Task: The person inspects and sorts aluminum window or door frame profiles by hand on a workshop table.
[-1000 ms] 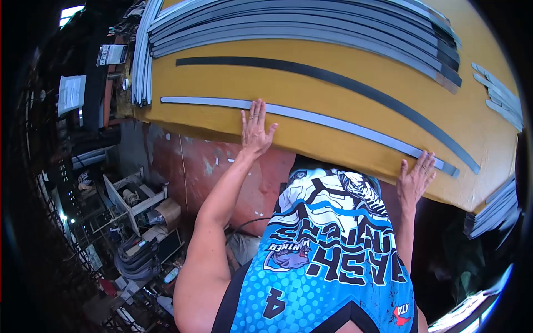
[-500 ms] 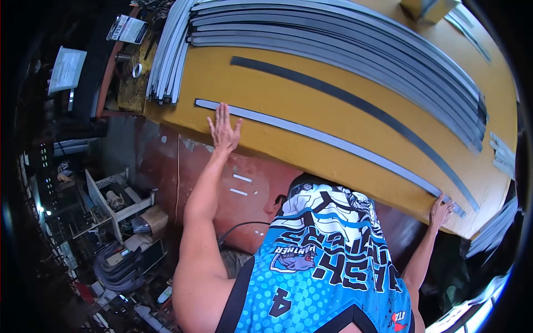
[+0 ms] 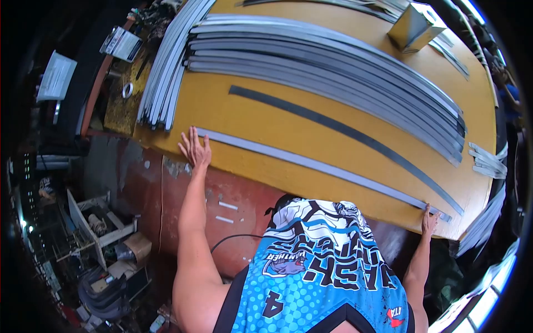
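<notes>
Light strip (image 3: 333,173): left end hidden beneath left hand (image 3: 195,151).
Left strip bundle (image 3: 169,66): cut off by top edge.
White box (image 3: 121,44): print illegible.

Workshop: broad yellow worktable (image 3: 205,107); layered stack of long grey strips (image 3: 322,64); second strip bundle (image 3: 165,69) crosswise; square-sided yellow can (image 3: 407,34); wooden frame (image 3: 117,233) amid jumbled clutter (image 3: 105,293).

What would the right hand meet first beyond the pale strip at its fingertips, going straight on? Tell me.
Most likely the dark strip, across a narrow stretch of yellow tabletop from the pale strip; the height of the right hand is hard to judge.
</notes>
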The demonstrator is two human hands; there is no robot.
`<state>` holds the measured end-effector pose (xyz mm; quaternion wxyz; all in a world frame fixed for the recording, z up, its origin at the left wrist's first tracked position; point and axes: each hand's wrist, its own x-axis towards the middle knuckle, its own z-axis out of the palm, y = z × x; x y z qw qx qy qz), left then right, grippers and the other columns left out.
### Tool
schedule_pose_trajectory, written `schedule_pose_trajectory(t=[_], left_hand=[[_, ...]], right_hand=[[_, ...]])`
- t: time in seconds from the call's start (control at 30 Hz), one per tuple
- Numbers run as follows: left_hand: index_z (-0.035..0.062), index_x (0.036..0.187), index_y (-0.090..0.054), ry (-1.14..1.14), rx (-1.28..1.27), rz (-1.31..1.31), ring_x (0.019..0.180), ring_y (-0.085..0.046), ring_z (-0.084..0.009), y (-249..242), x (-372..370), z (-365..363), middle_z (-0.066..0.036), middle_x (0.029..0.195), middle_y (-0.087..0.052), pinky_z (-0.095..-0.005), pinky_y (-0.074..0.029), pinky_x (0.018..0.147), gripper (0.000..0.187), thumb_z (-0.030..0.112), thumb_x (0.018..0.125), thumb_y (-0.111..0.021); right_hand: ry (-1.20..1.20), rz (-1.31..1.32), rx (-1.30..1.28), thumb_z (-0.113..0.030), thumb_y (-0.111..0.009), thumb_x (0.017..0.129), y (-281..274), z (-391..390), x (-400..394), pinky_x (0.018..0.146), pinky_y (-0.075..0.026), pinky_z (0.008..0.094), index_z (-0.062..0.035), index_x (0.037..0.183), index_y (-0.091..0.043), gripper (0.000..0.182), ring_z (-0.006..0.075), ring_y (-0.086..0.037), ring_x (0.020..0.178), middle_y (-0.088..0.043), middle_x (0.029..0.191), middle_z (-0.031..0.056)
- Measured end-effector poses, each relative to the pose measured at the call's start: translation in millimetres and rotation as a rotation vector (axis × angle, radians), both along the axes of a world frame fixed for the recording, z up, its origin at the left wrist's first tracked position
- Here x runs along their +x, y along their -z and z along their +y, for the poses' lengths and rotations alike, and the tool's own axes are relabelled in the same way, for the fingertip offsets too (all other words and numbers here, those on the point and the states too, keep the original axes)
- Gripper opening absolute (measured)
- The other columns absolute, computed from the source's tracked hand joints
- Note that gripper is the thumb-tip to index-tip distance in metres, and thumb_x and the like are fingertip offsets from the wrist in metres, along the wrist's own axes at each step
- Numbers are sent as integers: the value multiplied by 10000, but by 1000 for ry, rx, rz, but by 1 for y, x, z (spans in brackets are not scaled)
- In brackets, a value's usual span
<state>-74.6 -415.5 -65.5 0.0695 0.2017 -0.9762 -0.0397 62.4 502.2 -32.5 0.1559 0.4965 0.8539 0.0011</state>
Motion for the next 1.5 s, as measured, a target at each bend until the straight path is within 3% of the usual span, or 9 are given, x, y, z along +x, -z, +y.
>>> schedule_pose_trajectory(t=[0.2, 0.3, 0.37, 0.47, 0.67, 0.83, 1.2, 1.4, 1.5], left_hand=[[114, 1305, -606, -192, 113, 287, 1449, -316, -347, 3, -23, -3, -104, 1478, -488, -577, -204, 1161, 453, 425, 981, -550], [99, 1193, -645, -164, 69, 419, 1256, -534, -370, -6, -32, 0, -139, 1246, -652, -519, -371, 1064, 353, 321, 919, -671], [96, 1198, -643, -230, 275, 376, 1116, -589, -384, -13, -36, -4, -155, 1145, -670, -495, -428, 988, 366, 285, 890, -703], [86, 1220, -625, -369, 501, 480, 995, -620, -276, -5, -42, -18, -95, 1018, -665, -399, -490, 876, 385, 240, 883, -732], [53, 1095, -606, -603, 1557, 557, 832, -642, -162, 10, -29, -40, -58, 935, -654, -302, -541, 690, 217, 182, 937, -681], [63, 971, -606, -644, 1579, 242, 716, -646, -169, -47, -21, 17, -60, 871, -663, -300, -552, 638, 151, 212, 981, -631], [53, 1006, -646, -355, 1712, 517, 785, -635, -155, -88, -195, -73, -34, 866, -658, -255, -585, 693, 214, 249, 941, -700], [39, 1081, -624, -424, 1701, 412, 844, -644, -181, -27, -304, -115, -75, 954, -675, -283, -564, 736, 240, 252, 974, -648], [2, 1281, -560, -535, 1281, 295, 1148, -613, -301, 10, -330, -100, -178, 1252, -619, -450, -541, 930, 635, 446, 866, -741]], right_hand=[[146, 28, 62, -724, -519, 873, 19, 43, -17, 1161, -268, 528, -17, 1464, -455, 924, 464, -334, 1420, -431, 1487, 276], [-102, 344, 69, -652, -614, 860, 87, 123, -6, 856, -520, 542, -3, 1231, -656, 749, 450, -659, 1016, -689, 1089, 284], [499, 564, -223, -538, -702, 839, 111, 149, -14, 458, -476, 412, -68, 961, -681, 487, 306, -604, 525, -652, 720, 152], [814, 582, -353, -167, -831, 753, 59, 107, -42, 376, -410, 352, -93, 846, -628, 234, 211, -525, 475, -593, 712, 84], [961, 695, -581, -291, -767, 841, 44, 105, -29, 358, -369, 274, -150, 770, -554, 265, 151, -471, 442, -509, 601, 22], [1009, 934, -699, -440, -668, 934, 23, 84, -39, 381, -358, 247, -187, 739, -539, 344, 100, -471, 464, -485, 566, -15], [523, 1352, -1016, -307, -679, 951, -85, 38, -173, 584, -477, 272, -166, 875, -612, 173, 109, -567, 692, -614, 769, -24], [610, 1306, -1136, -307, -692, 943, -36, 32, -231, 544, -505, 299, -143, 875, -595, 202, 148, -629, 647, -627, 742, 4], [707, 1140, -835, -384, -760, 877, -11, 0, -229, 494, -469, 289, -85, 997, -627, 348, 171, -627, 587, -641, 722, 26]])
